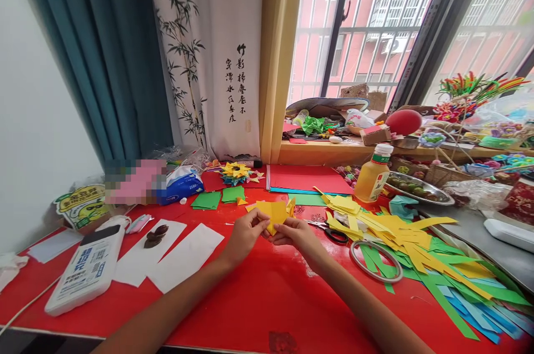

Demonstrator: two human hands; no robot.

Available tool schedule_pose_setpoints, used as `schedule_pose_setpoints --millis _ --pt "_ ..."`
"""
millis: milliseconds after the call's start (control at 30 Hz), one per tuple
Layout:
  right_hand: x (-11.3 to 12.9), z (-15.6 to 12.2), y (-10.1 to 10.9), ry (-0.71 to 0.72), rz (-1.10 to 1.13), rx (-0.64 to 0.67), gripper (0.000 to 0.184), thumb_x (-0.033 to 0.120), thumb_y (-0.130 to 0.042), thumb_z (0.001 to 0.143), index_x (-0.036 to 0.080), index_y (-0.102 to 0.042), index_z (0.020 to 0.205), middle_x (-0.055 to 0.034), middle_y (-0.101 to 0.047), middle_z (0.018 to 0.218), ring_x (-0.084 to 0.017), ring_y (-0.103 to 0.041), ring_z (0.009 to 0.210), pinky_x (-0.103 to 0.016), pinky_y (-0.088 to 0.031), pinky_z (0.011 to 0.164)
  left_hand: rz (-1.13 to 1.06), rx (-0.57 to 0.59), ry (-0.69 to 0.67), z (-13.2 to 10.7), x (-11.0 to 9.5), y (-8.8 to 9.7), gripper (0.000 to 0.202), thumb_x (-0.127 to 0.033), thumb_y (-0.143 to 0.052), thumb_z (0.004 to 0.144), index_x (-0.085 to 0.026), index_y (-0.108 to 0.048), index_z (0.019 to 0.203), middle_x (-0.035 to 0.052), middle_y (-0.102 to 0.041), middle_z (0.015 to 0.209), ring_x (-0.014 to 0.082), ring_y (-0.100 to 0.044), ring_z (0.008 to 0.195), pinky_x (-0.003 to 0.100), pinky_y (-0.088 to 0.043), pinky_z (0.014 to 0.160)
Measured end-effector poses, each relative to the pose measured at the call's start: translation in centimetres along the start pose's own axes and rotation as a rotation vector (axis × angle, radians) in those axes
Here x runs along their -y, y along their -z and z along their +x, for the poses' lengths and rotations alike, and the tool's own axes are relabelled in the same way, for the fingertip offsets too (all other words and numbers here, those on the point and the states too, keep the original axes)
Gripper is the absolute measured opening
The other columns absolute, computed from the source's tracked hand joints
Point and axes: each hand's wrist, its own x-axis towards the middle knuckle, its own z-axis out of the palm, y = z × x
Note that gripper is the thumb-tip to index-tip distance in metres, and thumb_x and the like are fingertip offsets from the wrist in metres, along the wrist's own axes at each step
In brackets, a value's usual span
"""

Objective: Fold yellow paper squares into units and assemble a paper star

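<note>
A piece of yellow folding paper point(273, 213) is held up over the red table, pinched between both hands. My left hand point(249, 230) grips its left edge with thumb and fingers together. On the lower right side of the same paper, my right hand point(297, 235) is closed with its fingertips near the left thumb. Creases show on the sheet, but its lower edge is partly hidden by my fingers. Just behind it lie more yellow paper pieces point(291, 207). Black-handled scissors point(336, 235) rest to the right of my right hand.
Yellow paper strips point(392, 232) and a tape roll point(399, 275) lie on the right, near a juice bottle point(372, 176). Green paper squares point(207, 200) and a folded paper ornament point(236, 172) sit behind. White sheets point(187, 257) and a white box point(85, 270) are on the left.
</note>
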Motion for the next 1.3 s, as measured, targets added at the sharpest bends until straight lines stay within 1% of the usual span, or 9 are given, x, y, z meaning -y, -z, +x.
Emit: schedule_pose_setpoints --millis 233,367,467,567,833,1033,1133,1233,1300 --pt "0.4 -0.4 -0.1 -0.088 -0.065 0.053 0.02 0.033 -0.057 0.069 0.014 -0.062 0.07 -0.006 -0.066 0.071 -0.015 -0.062 0.064 -0.027 -0.049 0.068 0.071 -0.002 -0.031 -0.5 -0.3 -0.3 0.018 -0.033 -0.045 0.078 -0.016 -0.051 0.079 -0.0007 -0.056 0.065 0.0119 -0.057 0.058 0.024 -0.046 0.056" --pt "0.5 -0.5 -0.3 -0.145 -0.093 0.065 0.024 0.035 -0.059 0.067 0.011 -0.063 0.068 -0.0085 -0.065 0.072 -0.014 -0.062 0.062 -0.026 -0.049 0.066 0.192 -0.023 -0.088 -0.7 -0.6 -0.4 0.017 -0.032 -0.043 0.079 -0.017 -0.052 0.079 -0.0004 -0.056 0.068 0.0108 -0.054 0.059 0.022 -0.043 0.055" --pt "0.3 -0.4 -0.5 -0.128 -0.082 0.06 0.024 0.034 -0.061 0.064 0.011 -0.062 0.067 -0.0067 -0.064 0.067 -0.013 -0.061 0.058 -0.025 -0.048 0.061 0.279 -0.038 -0.145 -1.0 -1.0 -0.4 0.016 -0.029 -0.042 0.08 -0.018 -0.053 0.077 -0.0002 -0.055 0.07 0.0108 -0.052 0.063 0.022 -0.041 0.059" --pt "-0.1 -0.3 -0.5 -0.096 -0.062 0.067 0.024 0.034 -0.062 0.063 0.01 -0.061 0.067 -0.0043 -0.061 0.059 -0.012 -0.059 0.052 -0.024 -0.047 0.056 0.309 -0.016 -0.172 -1.1 -1.3 -0.4 0.014 -0.026 -0.042 0.08 -0.018 -0.053 0.076 -0.0005 -0.055 0.072 0.0107 -0.051 0.066 0.022 -0.04 0.062" --pt "0.1 -0.4 -0.4 -0.104 -0.066 0.088 0.023 0.033 -0.064 0.062 0.01 -0.059 0.06 -0.0024 -0.059 0.054 -0.01 -0.056 0.047 -0.021 -0.042 0.05 0.217 0.0 -0.107 -0.4 -1.1 0.0 0.012 -0.026 -0.045 0.077 -0.018 -0.053 0.081 0.0003 -0.055 0.077 0.0119 -0.052 0.07 0.022 -0.041 0.061" --pt "0.0 -0.4 0.3 -0.05 -0.083 0.112 0.026 0.037 -0.062 0.064 0.011 -0.058 0.066 -0.0039 -0.06 0.064 -0.011 -0.056 0.053 -0.023 -0.044 0.056 0.115 -0.005 -0.083 0.3 -0.7 0.4 0.014 -0.023 -0.043 0.076 -0.018 -0.052 0.086 0.0008 -0.055 0.08 0.0101 -0.053 0.062 0.022 -0.043 0.062" --pt "-0.2 -0.1 0.6 -0.007 -0.093 0.074 0.029 0.041 -0.057 0.068 0.012 -0.055 0.068 -0.0034 -0.059 0.064 -0.01 -0.055 0.052 -0.023 -0.043 0.055 0.065 -0.019 -0.066 0.6 -0.4 0.6 0.019 -0.02 -0.043 0.074 -0.018 -0.052 0.091 0.0019 -0.054 0.087 0.0099 -0.054 0.063 0.023 -0.044 0.063" --pt "-0.5 0.2 0.8 0.042 -0.148 0.013 0.033 0.046 -0.052 0.071 0.013 -0.052 0.066 -0.0012 -0.056 0.058 -0.009 -0.053 0.049 -0.022 -0.042 0.052 0.028 -0.007 -0.024 0.8 0.0 0.8 0.028 -0.021 -0.046 0.073 -0.019 -0.05 0.1 0.0011 -0.054 0.078 0.0111 -0.054 0.063 0.024 -0.045 0.063" --pt "-0.6 0.2 0.7 0.111 -0.226 -0.025 0.034 0.048 -0.049 0.073 0.015 -0.049 0.065 0.0001 -0.053 0.057 -0.009 -0.052 0.048 -0.023 -0.042 0.05 0.03 -0.028 -0.006 0.9 0.2 0.8 0.034 -0.022 -0.049 0.071 -0.019 -0.048 0.105 0.0008 -0.054 0.076 0.0112 -0.054 0.062 0.024 -0.045 0.062"
